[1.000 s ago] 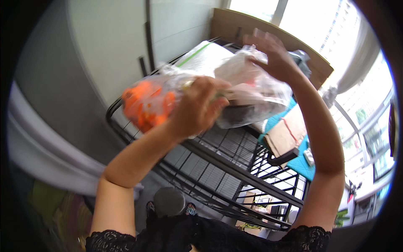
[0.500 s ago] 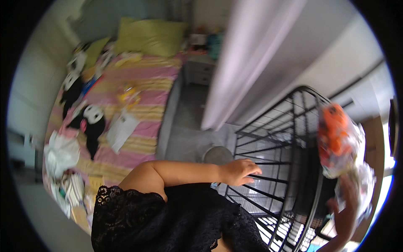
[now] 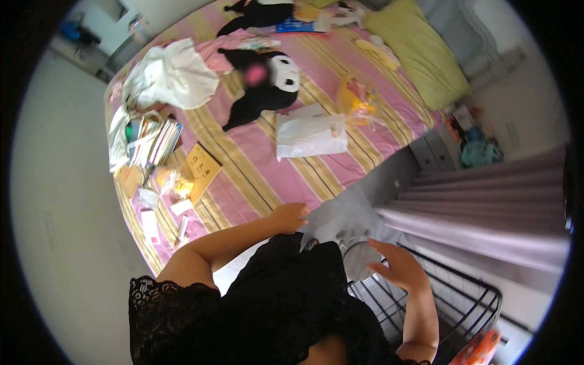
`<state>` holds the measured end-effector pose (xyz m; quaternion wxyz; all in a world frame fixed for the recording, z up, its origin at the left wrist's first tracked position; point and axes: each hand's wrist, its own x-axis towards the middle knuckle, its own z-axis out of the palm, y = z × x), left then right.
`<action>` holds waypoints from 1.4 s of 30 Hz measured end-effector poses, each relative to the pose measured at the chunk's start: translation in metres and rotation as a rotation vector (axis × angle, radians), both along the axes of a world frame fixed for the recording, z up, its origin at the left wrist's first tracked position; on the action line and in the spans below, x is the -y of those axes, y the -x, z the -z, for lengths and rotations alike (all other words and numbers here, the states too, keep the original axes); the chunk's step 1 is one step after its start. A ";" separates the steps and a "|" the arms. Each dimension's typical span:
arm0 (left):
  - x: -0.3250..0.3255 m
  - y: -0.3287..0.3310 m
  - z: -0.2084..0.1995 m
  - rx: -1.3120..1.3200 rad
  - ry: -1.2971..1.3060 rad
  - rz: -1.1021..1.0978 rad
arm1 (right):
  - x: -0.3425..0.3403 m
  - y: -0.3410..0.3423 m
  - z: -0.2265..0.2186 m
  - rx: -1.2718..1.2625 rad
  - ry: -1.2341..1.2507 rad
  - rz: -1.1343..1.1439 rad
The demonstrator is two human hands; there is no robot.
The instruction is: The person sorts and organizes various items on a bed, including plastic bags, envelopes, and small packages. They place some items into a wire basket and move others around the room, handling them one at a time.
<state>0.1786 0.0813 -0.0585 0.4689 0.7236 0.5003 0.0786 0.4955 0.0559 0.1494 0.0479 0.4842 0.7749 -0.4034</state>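
My left hand (image 3: 289, 217) hangs in the air by the near edge of the bed, fingers loosely bent, holding nothing. My right hand (image 3: 398, 264) is above the black wire rack (image 3: 459, 289), its thumb and fingers apart and nothing in it. A round grey lid or stool top (image 3: 360, 258) shows just left of the right hand. At the lower right, the orange packaged item (image 3: 480, 350) lies by the rack, cut off by the picture's rim. The bed's striped sheet (image 3: 261, 176) spreads beyond the left hand.
On the bed lie a white plastic bag (image 3: 310, 137), a clear bag with yellow contents (image 3: 359, 103), a black plush toy (image 3: 267, 91), several books (image 3: 155, 143), a yellow folder (image 3: 204, 170) and white cloth (image 3: 176, 76). A purple curtain (image 3: 486, 210) hangs at right; a nightstand (image 3: 432, 152) stands behind.
My view has swung left, from the rack toward the bed. My right hand has left the plastic bags at the right and is now in front of me, empty. My left hand is off the rack.
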 end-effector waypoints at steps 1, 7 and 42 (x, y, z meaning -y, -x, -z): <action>0.000 0.012 0.005 -0.019 0.011 -0.050 | -0.028 0.013 0.020 -0.075 0.147 0.061; 0.013 0.047 0.006 -0.067 0.130 -0.364 | -0.198 0.067 0.219 -0.284 0.333 0.506; 0.149 0.081 -0.060 1.248 0.642 -1.907 | 0.001 0.321 0.123 -0.396 0.339 -0.886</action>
